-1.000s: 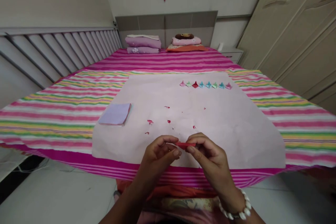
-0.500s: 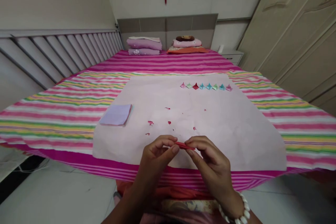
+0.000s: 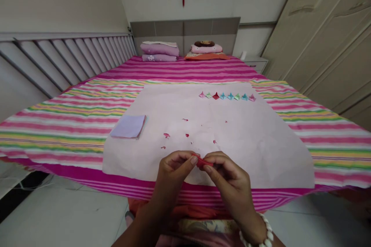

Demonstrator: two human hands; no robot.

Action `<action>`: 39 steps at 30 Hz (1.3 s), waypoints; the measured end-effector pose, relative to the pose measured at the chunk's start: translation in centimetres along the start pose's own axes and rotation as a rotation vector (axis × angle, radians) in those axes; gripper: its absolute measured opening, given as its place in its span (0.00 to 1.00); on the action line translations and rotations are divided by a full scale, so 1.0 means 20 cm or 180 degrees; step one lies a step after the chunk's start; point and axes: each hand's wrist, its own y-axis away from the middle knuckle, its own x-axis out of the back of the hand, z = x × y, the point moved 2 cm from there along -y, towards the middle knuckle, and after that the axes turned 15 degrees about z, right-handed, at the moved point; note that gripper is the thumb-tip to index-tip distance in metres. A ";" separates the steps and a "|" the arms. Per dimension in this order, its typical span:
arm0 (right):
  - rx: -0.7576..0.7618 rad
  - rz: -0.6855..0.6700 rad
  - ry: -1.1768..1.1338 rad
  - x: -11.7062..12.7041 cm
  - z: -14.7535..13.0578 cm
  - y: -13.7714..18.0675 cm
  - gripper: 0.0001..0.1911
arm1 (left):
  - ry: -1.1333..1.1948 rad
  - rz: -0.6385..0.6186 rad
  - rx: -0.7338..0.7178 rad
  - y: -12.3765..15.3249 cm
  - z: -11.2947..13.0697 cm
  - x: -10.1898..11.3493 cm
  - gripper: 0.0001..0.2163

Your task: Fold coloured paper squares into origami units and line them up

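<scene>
Between my two hands is a small folded piece of red paper (image 3: pixel 202 162), held just above the near edge of the large pale sheet (image 3: pixel 261 150). My left hand (image 3: pixel 177 168) pinches its left end between thumb and fingers. The right end is pinched by my right hand (image 3: pixel 228 171), which has a white beaded bracelet (image 3: pixel 268 231) at the wrist. Fingertips cover part of the paper, so its full shape is hidden. Beyond my hands, several torn red scraps (image 3: pixel 166 136) lie scattered on the sheet.
A stack of square paper (image 3: pixel 129 126) with a lilac top lies at the sheet's left. Several small folded paper pieces (image 3: pixel 230 95) stand in a row at the far right. Under the sheet is a striped bedspread (image 3: pixel 69 123); folded bedding (image 3: pixel 160 49) sits by the headboard.
My hands have drawn slightly closer together, the right one moving a little left. The red paper now slants down to the right and looks more bent between the fingers.
</scene>
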 end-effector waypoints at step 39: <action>-0.1493 -0.0148 -0.0206 -0.01 0.08 -0.03 0.08 | 0.0094 -0.0030 0.0134 -0.02 -0.05 -0.03 0.09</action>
